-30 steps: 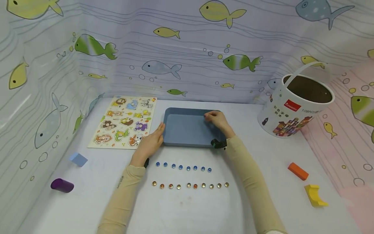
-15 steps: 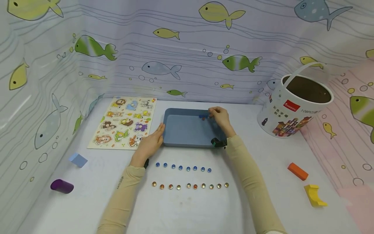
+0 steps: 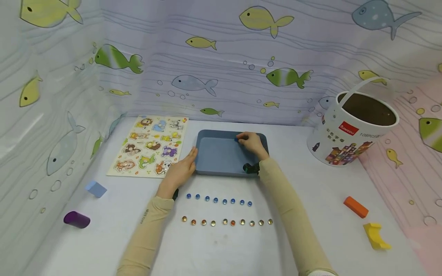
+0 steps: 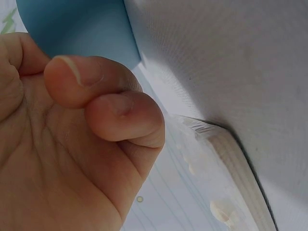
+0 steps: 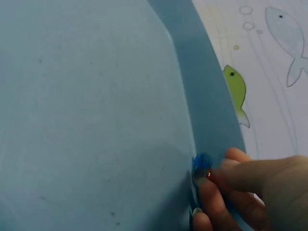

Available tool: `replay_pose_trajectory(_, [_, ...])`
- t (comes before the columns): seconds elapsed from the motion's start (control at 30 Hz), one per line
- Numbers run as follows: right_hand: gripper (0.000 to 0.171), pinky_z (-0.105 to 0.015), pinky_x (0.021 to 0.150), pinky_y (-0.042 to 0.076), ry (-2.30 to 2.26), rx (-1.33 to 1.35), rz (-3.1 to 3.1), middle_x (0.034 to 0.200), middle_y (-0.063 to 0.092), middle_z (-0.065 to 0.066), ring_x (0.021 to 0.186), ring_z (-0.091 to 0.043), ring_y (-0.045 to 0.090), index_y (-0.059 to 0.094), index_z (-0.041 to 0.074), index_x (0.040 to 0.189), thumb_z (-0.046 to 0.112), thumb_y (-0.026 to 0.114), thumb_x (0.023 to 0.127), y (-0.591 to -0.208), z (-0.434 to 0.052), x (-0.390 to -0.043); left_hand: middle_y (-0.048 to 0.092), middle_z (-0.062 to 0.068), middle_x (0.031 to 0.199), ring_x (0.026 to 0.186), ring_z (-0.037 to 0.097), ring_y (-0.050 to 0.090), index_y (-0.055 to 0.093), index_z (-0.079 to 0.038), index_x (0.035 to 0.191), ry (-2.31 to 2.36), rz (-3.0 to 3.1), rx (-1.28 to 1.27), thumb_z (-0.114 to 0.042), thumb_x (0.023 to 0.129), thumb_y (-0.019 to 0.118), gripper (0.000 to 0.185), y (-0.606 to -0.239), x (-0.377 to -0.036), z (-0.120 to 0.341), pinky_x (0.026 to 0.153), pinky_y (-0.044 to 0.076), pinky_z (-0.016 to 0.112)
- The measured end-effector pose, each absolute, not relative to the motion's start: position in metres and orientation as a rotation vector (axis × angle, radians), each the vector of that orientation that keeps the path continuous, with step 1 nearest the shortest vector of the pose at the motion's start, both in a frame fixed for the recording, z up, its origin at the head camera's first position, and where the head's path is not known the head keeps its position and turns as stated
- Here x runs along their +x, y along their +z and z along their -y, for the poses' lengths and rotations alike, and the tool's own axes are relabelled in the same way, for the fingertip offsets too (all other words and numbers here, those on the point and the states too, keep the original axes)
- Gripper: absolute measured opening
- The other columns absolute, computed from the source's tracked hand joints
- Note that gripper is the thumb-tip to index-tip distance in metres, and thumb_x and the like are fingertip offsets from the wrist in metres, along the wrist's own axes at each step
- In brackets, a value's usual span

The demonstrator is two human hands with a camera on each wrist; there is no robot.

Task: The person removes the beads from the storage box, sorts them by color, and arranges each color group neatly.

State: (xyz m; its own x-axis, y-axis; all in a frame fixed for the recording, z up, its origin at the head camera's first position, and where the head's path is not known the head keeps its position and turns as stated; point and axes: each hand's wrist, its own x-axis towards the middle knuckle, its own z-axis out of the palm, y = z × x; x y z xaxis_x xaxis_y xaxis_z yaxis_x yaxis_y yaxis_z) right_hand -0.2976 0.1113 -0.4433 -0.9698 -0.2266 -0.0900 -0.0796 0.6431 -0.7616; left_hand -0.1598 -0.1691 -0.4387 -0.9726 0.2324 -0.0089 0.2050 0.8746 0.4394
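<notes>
L hand point(image 3: 181, 168) flat vs left wall of tray point(image 3: 221, 168), fingers loose, holds nothing | R hand point(image 3: 252, 143) inside tray at far wall, fingertips point(image 5: 211, 192) pinching blue bead point(image 5: 202, 162) | bead rows on table, nearer than both hands, run L-R

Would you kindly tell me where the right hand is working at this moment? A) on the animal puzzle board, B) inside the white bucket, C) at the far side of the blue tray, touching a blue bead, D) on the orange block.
C: the right hand reaches into the blue tray at its far wall, its fingertips at a blue bead; the bucket stands apart to the right.
</notes>
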Motion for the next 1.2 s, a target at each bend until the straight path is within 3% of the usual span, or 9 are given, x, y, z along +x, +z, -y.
replay_pose_trajectory(0.2, [0.023, -0.044, 0.101, 0.046, -1.074, -0.301, -2.757, 0.121, 0.068, -0.011, 0.117, -0.03, 0.059, 0.071, 0.01, 0.114, 0.011, 0.064, 0.092, -0.446, -0.111, -0.298, 0.023, 0.006, 0.161, 0.074, 0.033, 0.065, 0.025, -0.009, 0.154, 0.689, -3.009, 0.364, -0.02, 0.102, 0.037, 0.054, -0.439, -0.161, 0.167, 0.05, 0.046, 0.032])
replay_pose_trajectory(0.27, [0.022, -0.045, 0.101, 0.045, -1.053, -0.317, -2.77, 0.119, 0.068, -0.011, 0.115, -0.029, 0.059, 0.071, 0.01, 0.112, 0.01, 0.064, 0.091, -0.445, -0.111, -0.299, 0.024, 0.006, 0.16, 0.073, 0.032, 0.064, 0.027, -0.008, 0.153, 0.698, -3.019, 0.365, -0.02, 0.102, 0.038, 0.053, -0.439, -0.161, 0.167, 0.049, 0.045, 0.032])
replay_pose_trajectory(0.43, [0.022, -0.045, 0.101, 0.045, -1.025, -0.353, -2.762, 0.12, 0.068, -0.011, 0.116, -0.029, 0.059, 0.07, 0.009, 0.114, 0.012, 0.062, 0.093, -0.444, -0.114, -0.297, 0.023, 0.006, 0.16, 0.099, 0.037, 0.066, 0.025, -0.009, 0.154, 0.7, -2.998, 0.355, -0.021, 0.103, 0.037, 0.054, -0.441, -0.161, 0.166, 0.056, 0.049, 0.033])
replay_pose_trajectory(0.63, [0.026, -0.04, 0.087, 0.051, -1.125, -0.39, -2.689, 0.123, 0.066, -0.011, 0.107, -0.027, 0.061, 0.068, 0.01, 0.119, 0.019, 0.058, 0.097, -0.432, -0.126, -0.287, 0.022, 0.005, 0.161, 0.117, 0.039, 0.06, 0.024, -0.01, 0.154, 0.688, -2.99, 0.35, -0.022, 0.103, 0.036, 0.054, -0.441, -0.16, 0.166, 0.07, 0.055, 0.042])
replay_pose_trajectory(0.9, [0.031, -0.04, 0.093, 0.051, -1.399, -0.408, -2.571, 0.123, 0.066, -0.011, 0.111, -0.026, 0.061, 0.064, 0.004, 0.124, 0.02, 0.056, 0.098, -0.413, -0.158, -0.257, 0.021, 0.005, 0.161, 0.127, 0.038, 0.052, 0.024, -0.009, 0.154, 0.685, -2.995, 0.36, -0.022, 0.103, 0.035, 0.054, -0.441, -0.162, 0.166, 0.081, 0.054, 0.047])
replay_pose_trajectory(1.2, [0.035, -0.048, 0.091, 0.051, -1.484, -0.382, -2.507, 0.123, 0.064, -0.021, 0.105, -0.038, 0.06, 0.061, -0.002, 0.125, 0.019, 0.057, 0.098, -0.412, -0.205, -0.2, 0.019, 0.005, 0.161, 0.133, 0.037, 0.046, 0.022, -0.01, 0.154, 0.698, -2.979, 0.345, -0.023, 0.103, 0.035, 0.054, -0.442, -0.161, 0.168, 0.088, 0.052, 0.049])
